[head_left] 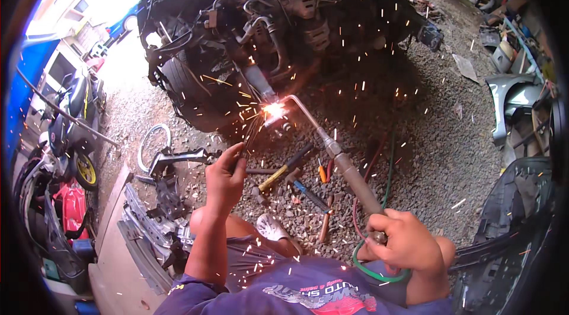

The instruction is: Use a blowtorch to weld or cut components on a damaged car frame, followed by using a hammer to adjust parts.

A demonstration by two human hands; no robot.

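My right hand [409,241] is wrapped round the handle end of a gas torch [357,183], which reaches up and left to a bent tip. A bright glow [274,111] burns beside that tip, at the lower end of a metal part [258,81] hanging from the vehicle's underside. Sparks fly out all round it. Below and left of the glow, my left hand [224,175] is closed in a pinch on a thin dark rod [246,136] pointing up toward the heat. Glare hides the rod's far end and the heated spot.
A stripped vehicle front [308,6] with a tyre [184,80] stands ahead. Hammers [284,169], [311,193] and an orange screwdriver [322,171] lie on gravel. A green hose [379,277] loops by my right hand. Body panels [510,101] lie right; a motorcycle [77,113] stands left.
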